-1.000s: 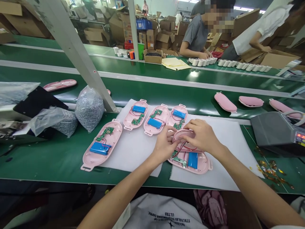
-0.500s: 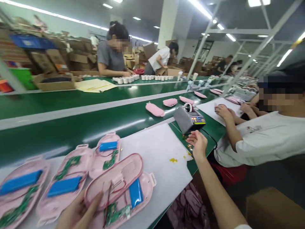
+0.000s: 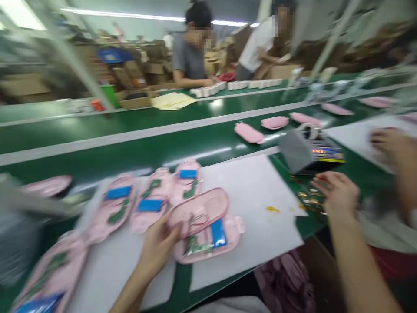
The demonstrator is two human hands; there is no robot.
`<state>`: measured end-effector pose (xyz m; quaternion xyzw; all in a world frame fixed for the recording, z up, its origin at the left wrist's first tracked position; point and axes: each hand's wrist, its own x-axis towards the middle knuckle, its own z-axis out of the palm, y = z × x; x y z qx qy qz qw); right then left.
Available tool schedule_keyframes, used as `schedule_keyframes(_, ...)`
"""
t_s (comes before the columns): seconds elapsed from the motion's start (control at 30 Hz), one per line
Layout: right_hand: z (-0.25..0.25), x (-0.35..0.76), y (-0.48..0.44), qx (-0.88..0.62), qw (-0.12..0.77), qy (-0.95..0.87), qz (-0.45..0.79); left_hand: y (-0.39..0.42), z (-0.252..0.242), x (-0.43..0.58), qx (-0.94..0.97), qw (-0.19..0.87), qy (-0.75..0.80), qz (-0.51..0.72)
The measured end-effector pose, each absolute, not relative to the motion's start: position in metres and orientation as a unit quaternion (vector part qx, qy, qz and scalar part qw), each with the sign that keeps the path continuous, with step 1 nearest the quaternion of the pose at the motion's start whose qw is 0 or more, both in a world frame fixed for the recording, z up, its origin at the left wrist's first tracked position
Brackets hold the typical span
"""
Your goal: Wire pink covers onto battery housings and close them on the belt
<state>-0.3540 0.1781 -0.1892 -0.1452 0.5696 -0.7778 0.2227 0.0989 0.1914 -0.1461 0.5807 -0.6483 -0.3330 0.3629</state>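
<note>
My left hand (image 3: 159,248) grips the edge of a pink oval cover (image 3: 198,211), tilted up over a pink shell (image 3: 208,239) that holds a blue battery and a green circuit board. My right hand (image 3: 337,193) hovers at the right over yellowish scraps (image 3: 308,198) on the green bench, fingers curled; motion blur hides whether it holds anything. Several more open pink shells (image 3: 150,204) with blue batteries lie in a row to the left on white paper (image 3: 257,204).
A grey box with a lit display (image 3: 309,152) stands just beyond my right hand. Closed pink cases (image 3: 249,132) lie on the green conveyor. A co-worker's hand (image 3: 389,143) works at far right. Two people stand at the far bench among cardboard boxes.
My right hand left the pink cover and reached right to the scraps by the grey box. The left hand kept hold of the cover. The view swung right, then partly back.
</note>
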Motion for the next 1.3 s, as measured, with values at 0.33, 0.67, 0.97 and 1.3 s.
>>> schedule_keyframes(0.33,-0.111,-0.113,0.154,-0.920,0.142,0.254,-0.262,0.202,-0.147,0.082,0.461,0.432,-0.536,-0.560)
schedule_keyframes(0.67,-0.119,-0.096,0.154,-0.941,-0.020,0.272,-0.199,0.203,-0.156,0.085,0.435,0.437,-0.584,-0.528)
schedule_keyframes(0.97,-0.098,-0.113,0.137,-0.853,0.233,0.422,-0.200,0.210,-0.156,0.086,0.485,0.461,-0.611,-0.423)
schedule_keyframes(1.3,-0.157,-0.132,0.240,-0.905,0.075,0.385,-0.162,0.223,-0.112,0.105,0.277,0.100,-0.925,-0.239)
